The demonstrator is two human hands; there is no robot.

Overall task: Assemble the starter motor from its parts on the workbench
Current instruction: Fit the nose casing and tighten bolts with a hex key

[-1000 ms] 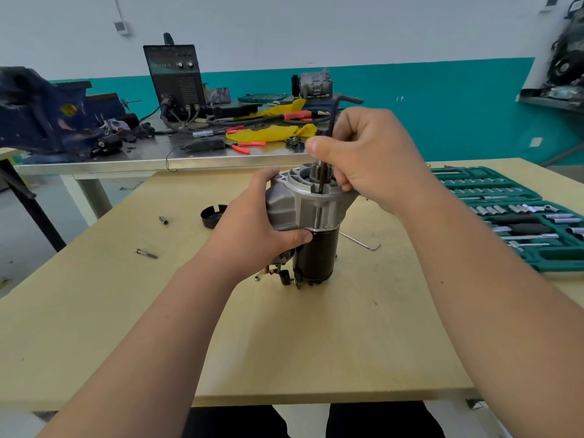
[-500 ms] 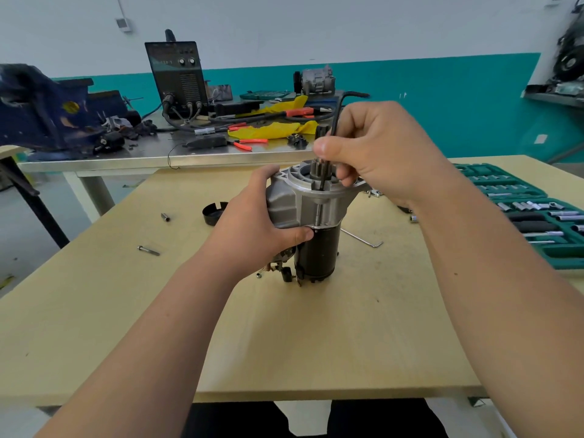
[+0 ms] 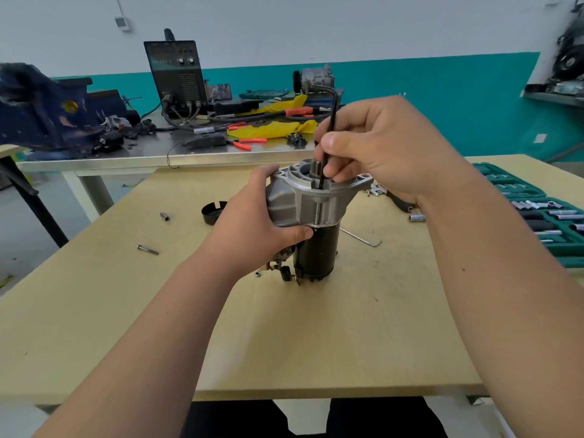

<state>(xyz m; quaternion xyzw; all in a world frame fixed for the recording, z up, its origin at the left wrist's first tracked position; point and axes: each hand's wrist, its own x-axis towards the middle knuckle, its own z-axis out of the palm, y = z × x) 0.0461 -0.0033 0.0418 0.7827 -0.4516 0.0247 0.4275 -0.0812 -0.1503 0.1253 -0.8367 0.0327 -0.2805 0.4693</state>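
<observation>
The starter motor [image 3: 316, 222] stands upright in the middle of the wooden workbench [image 3: 284, 343], grey aluminium nose housing on top, black cylindrical body below. My left hand [image 3: 252, 229] grips its left side, thumb across the seam between housing and body. My right hand [image 3: 379, 147] pinches a black hex key [image 3: 331, 121] held upright, its long leg reaching down into the housing beside the pinion gear, its short leg pointing left at the top. A black end cap [image 3: 213, 211], a bolt [image 3: 147, 249] and a small sleeve [image 3: 164, 216] lie loose to the left.
A second, silver hex key [image 3: 360, 238] lies right of the motor. A green socket set case [image 3: 543, 213] fills the right edge, with a loose socket [image 3: 417, 218] near it. Behind is a steel table [image 3: 126, 158] with a welder [image 3: 177, 74], blue vise [image 3: 47, 109], pliers and yellow cloth.
The hex key's short top leg has swung from pointing right to pointing left as my right hand turned it. My left hand and the motor stay where they were.
</observation>
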